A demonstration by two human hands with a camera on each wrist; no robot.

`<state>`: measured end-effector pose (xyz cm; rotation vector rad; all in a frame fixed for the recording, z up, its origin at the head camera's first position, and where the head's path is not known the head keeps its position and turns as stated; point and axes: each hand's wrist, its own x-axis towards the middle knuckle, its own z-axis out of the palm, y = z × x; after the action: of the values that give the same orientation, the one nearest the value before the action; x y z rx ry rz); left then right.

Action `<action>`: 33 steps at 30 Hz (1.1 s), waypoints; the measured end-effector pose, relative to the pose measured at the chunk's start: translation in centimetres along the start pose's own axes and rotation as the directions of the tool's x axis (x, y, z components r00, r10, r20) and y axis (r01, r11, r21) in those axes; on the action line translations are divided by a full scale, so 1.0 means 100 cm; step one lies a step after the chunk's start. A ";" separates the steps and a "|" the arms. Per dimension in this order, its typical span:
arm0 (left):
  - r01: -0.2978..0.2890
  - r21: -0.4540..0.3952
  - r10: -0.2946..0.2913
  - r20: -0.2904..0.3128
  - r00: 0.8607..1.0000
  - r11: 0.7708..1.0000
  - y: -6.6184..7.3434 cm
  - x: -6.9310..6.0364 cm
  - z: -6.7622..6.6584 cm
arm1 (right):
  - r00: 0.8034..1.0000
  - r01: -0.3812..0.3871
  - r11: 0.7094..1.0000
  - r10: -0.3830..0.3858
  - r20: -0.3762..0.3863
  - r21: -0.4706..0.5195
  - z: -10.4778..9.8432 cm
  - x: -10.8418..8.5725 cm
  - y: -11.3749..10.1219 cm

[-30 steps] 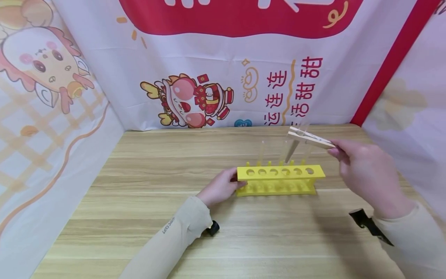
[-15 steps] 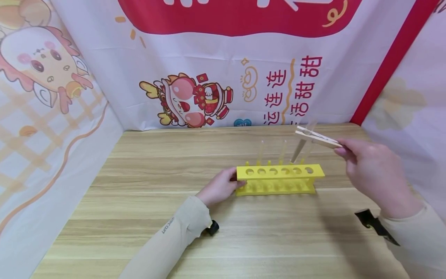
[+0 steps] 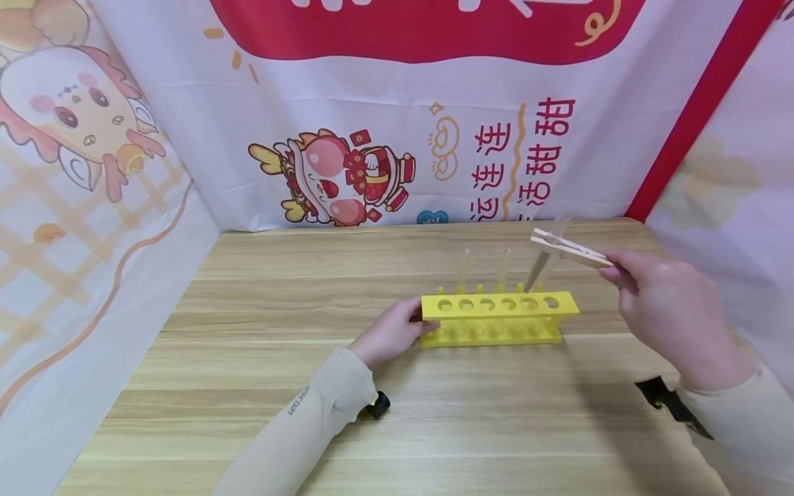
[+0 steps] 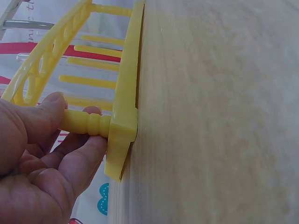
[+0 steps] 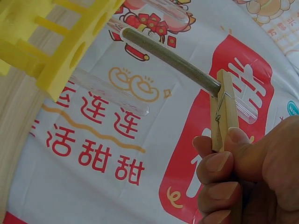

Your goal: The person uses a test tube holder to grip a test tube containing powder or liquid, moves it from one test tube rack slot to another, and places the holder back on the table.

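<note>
A yellow test tube rack (image 3: 499,313) stands on the table. My left hand (image 3: 397,334) grips its left end post (image 4: 77,122), thumb on one side and fingers on the other. My right hand (image 3: 666,303) holds a wooden test tube clamp (image 5: 223,112) by its rear end. The clamp's jaws pinch a glass test tube (image 5: 173,58) near its top; dark grey-green matter fills the lower part. That tube hangs tilted above and behind the rack's right half, its bottom near the pegs. Whether it touches the rack I cannot tell.
Clear test tubes (image 3: 465,272) stand on the rack's rear pegs with rounded ends up. One clear tube (image 5: 112,91) is close to the held tube. Wood-grain table (image 3: 248,324) lies around the rack. A printed cloth (image 3: 347,89) hangs behind and at both sides.
My right hand has shifted right with the clamp and filled test tube, most of it in the first half second. My left hand stays on the rack, which has not moved.
</note>
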<state>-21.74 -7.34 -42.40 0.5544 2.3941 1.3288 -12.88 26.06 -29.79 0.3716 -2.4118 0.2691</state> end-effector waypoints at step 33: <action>-0.006 -0.028 0.006 0.011 1.000 1.000 -0.002 0.001 0.001 | 0.997 -0.056 0.998 0.056 0.057 0.006 0.015 -0.019 0.005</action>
<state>-21.84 -7.35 -42.64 0.5602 2.3631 1.3556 -12.58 26.48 -32.25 0.3189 -2.4803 0.2963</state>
